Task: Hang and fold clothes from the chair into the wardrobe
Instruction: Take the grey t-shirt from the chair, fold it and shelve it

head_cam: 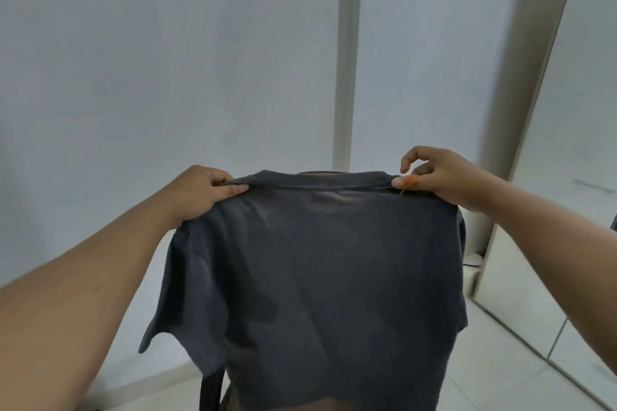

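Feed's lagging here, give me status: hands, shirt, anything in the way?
Left hand and right hand each pinch a shoulder of the dark grey T-shirt. Shirt held up, spread, hanging free. White wall ahead; nothing blocking that I can see.

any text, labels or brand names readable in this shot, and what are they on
None can be read. The dark grey t-shirt, held up at the shoulders by the left hand and right hand, shows plain fabric with no print or visible tag. The white wall bears no writing.
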